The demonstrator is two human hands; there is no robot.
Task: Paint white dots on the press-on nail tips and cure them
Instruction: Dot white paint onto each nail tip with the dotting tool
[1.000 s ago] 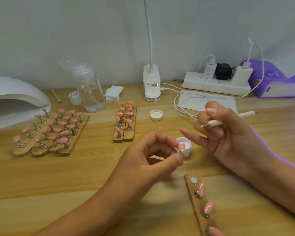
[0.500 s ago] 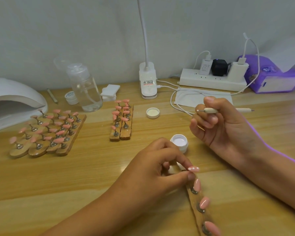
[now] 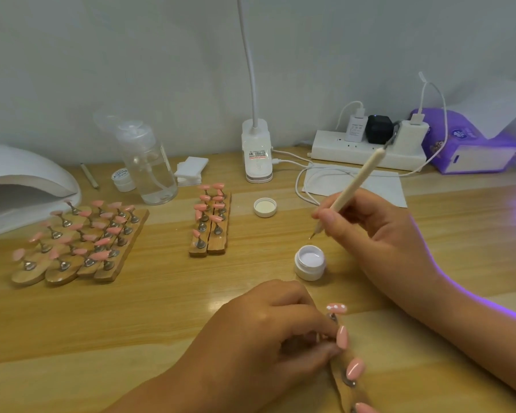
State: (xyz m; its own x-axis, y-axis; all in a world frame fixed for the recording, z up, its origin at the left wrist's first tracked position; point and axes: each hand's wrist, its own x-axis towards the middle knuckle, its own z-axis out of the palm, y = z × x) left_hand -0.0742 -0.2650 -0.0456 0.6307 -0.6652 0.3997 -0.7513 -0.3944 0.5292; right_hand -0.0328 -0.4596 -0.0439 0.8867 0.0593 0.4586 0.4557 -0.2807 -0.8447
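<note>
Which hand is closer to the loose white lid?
Right. The right hand, holding the pen, is right of the lid; the left hand holds the nail strip, nearer the camera.

No text legible: labels on the lamp base (image 3: pixel 256 155), white charger (image 3: pixel 355 131) and small jar (image 3: pixel 120 176) are blurred.

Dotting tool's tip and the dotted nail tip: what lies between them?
Head view: the open white gel pot stands between the tip of the dotting tool, held in the right hand, and the dotted nail tip.
</note>
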